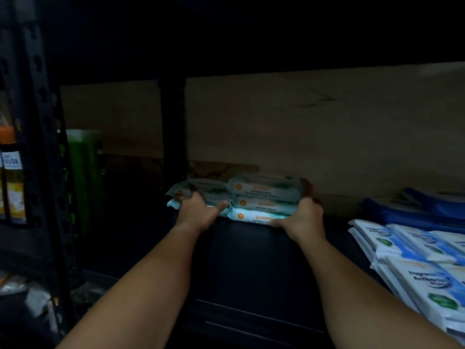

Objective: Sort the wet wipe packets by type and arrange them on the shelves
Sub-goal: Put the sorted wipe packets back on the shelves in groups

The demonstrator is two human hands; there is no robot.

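Teal packets (264,197): 3 stacked at centre w/ orange "guardian" print; 2nd, lower pile touches it on the left, at least 2 packets, exact count unclear.
Blue-white packets (422,263): overlapping heap at right edge of shelf, well apart from teal stacks; at least 5 visible, rest cut off by frame.
Left hand (198,210): fingers curled over front of the lower left pile, thumb pointing toward centre stack; grips it.
Right hand (302,215): clamped on right end of the 3-high stack, fingers wrapped up its side, thumb along bottom packet.
Hands: apart, one at each outer end of the teal group.
Shelf (251,260): dark flat board; packets sit toward the back, near brown rear panel (327,127).
Upright (40,147): black perforated post at left; bottles (12,172) beyond it, green pack (83,177) just right of it.
Room: v. dim; upper area black, detail lost.
Blue item (415,210): behind heap, kind unclear.
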